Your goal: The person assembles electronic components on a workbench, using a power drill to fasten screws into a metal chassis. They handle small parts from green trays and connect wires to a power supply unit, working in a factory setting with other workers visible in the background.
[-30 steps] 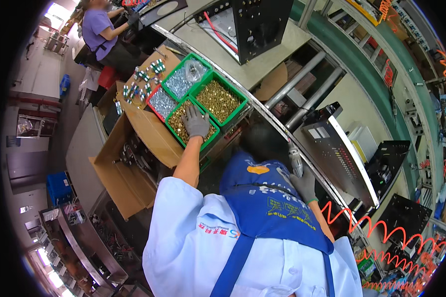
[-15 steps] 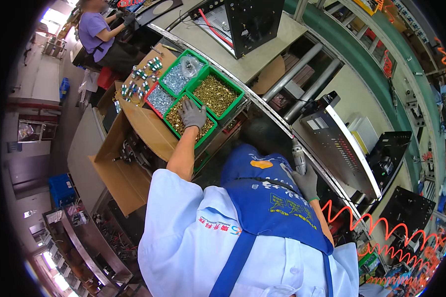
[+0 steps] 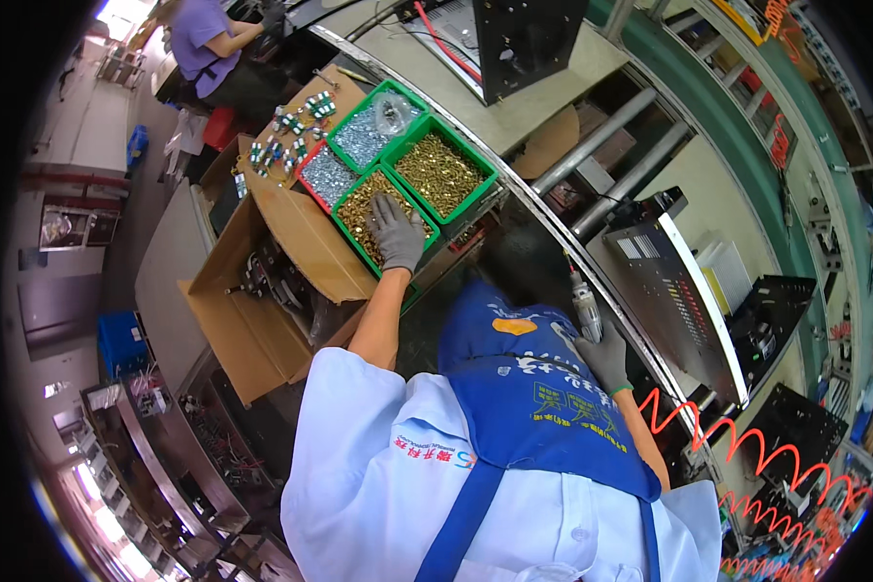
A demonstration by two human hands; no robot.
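Largest in my head feed, the production line (image 3: 500, 124) runs diagonally down to the right. The open cardboard box (image 3: 228, 330) sits on my left, just beside the green bin (image 3: 356, 244). My left hand (image 3: 396, 236) lies palm down in that bin, fingers extended and slightly parted; I can't tell whether anything is pinched beneath them. My right hand (image 3: 606, 357), well apart to the right, is wrapped round the rear of the power screwdriver (image 3: 585, 306); its long axis points away from my body, tip leaning slightly left, just beside the line's edge. Smallest are the brass fasteners (image 3: 359, 209), directly under and around my left fingers, making the left hand clearly the nearer one
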